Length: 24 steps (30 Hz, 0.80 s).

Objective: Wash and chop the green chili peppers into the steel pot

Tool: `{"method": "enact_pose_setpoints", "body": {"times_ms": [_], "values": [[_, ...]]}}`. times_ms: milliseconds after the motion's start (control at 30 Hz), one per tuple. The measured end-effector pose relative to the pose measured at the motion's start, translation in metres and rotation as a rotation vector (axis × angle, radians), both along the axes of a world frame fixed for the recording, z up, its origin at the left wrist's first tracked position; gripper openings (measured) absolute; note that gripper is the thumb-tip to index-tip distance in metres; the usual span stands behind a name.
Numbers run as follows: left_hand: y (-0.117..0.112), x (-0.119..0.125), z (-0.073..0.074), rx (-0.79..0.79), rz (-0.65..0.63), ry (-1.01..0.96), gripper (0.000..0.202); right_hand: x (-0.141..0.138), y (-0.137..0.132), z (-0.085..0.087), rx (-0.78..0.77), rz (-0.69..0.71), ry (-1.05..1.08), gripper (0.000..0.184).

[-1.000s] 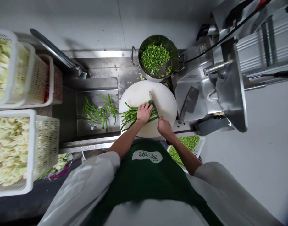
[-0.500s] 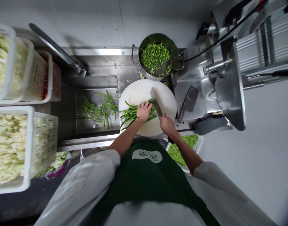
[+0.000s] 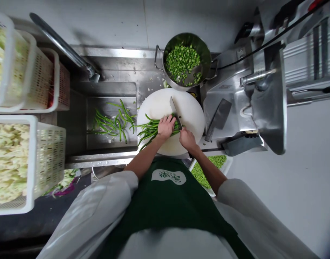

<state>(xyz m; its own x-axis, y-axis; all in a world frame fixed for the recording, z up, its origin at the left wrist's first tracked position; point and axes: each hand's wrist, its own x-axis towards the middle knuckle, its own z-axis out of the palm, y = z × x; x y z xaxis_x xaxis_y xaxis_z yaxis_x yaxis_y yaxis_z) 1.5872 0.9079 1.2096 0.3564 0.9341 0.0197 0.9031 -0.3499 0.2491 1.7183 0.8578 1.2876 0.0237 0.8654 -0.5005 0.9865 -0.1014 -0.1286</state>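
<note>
A round white cutting board [image 3: 186,104] lies on the steel counter by the sink. My left hand [image 3: 166,127] presses down, fingers curled, on a bundle of long green beans [image 3: 148,130] lying across the board. My right hand [image 3: 187,139] is closed on the handle of a cleaver [image 3: 174,110], whose blade stands on the beans right beside my left fingers. Behind the board a steel pot [image 3: 205,50] holds chopped green bean pieces [image 3: 182,63].
More green beans [image 3: 112,120] lie in the sink [image 3: 111,94] under a faucet [image 3: 62,46]. White baskets [image 3: 44,154] of pale cut vegetables stand left. A second cleaver [image 3: 219,117] rests on the slicing machine [image 3: 262,93] at right. A white tray of chopped greens [image 3: 208,169] sits below.
The cleaver lifted and came down again on the beans, closer to my left fingers. The view shifted slightly; my left hand stayed on the bundle.
</note>
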Motion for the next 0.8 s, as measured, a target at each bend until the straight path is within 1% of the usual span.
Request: {"method": "enact_pose_setpoints", "body": {"times_ms": [67, 200, 267, 333, 433, 500, 567, 633, 700, 767, 800], "values": [[-0.001, 0.0, 0.0, 0.012, 0.003, 0.001, 0.042, 0.004, -0.003, 0.009, 0.004, 0.004, -0.017, 0.034], [-0.001, 0.001, 0.0, 0.019, 0.001, -0.003, 0.042, 0.017, -0.027, 0.039, -0.033, 0.038, -0.042, 0.033], [0.0, 0.001, 0.0, 0.011, -0.002, -0.013, 0.041, 0.018, -0.035, 0.044, -0.073, 0.054, -0.043, 0.032], [0.0, 0.001, -0.001, 0.01, -0.007, -0.025, 0.041, 0.015, -0.032, 0.038, -0.088, 0.059, -0.036, 0.031], [0.001, -0.001, -0.002, 0.004, -0.006, -0.043, 0.04, 0.004, -0.015, 0.015, -0.054, 0.041, -0.007, 0.031], [0.0, -0.001, -0.003, 0.001, 0.001, -0.05, 0.039, -0.001, -0.002, 0.004, -0.031, 0.023, 0.006, 0.031], [0.0, -0.001, -0.003, 0.0, 0.007, -0.052, 0.039, 0.001, 0.003, 0.004, -0.017, 0.027, 0.0, 0.031], [0.0, 0.0, -0.002, -0.001, 0.012, -0.05, 0.039, 0.008, -0.001, 0.015, -0.009, 0.043, -0.023, 0.03], [0.0, 0.0, -0.002, -0.002, 0.013, -0.047, 0.038, 0.018, -0.014, 0.031, -0.016, 0.064, -0.037, 0.03], [0.0, 0.0, -0.002, -0.006, 0.015, -0.043, 0.038, 0.025, -0.027, 0.044, -0.054, 0.081, -0.034, 0.03], [0.0, 0.0, -0.001, -0.009, 0.016, -0.045, 0.038, 0.027, -0.031, 0.047, -0.078, 0.086, -0.027, 0.03]]}}
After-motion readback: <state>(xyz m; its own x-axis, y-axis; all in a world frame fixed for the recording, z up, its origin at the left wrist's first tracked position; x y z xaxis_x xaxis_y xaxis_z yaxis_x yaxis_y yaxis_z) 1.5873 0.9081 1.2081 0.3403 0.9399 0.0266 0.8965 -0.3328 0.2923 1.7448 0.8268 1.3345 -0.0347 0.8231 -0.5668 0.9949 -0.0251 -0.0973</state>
